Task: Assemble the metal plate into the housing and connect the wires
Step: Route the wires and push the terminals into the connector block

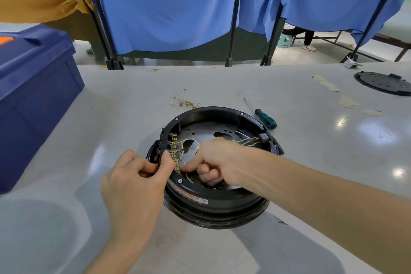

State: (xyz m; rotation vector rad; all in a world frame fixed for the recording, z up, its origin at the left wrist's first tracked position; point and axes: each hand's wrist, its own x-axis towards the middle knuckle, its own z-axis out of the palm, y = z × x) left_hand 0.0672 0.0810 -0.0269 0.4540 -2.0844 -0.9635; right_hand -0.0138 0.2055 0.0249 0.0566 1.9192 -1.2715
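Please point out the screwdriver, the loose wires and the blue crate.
screwdriver [266,119], head view, on its green handle.
loose wires [186,102], head view, on the brass terminals.
blue crate [37,95], head view, on its side wall.

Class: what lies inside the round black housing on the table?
A perforated metal plate, white wires and brass terminals along the housing's left wall. The right hand covers the plate's middle, so that part is hidden.
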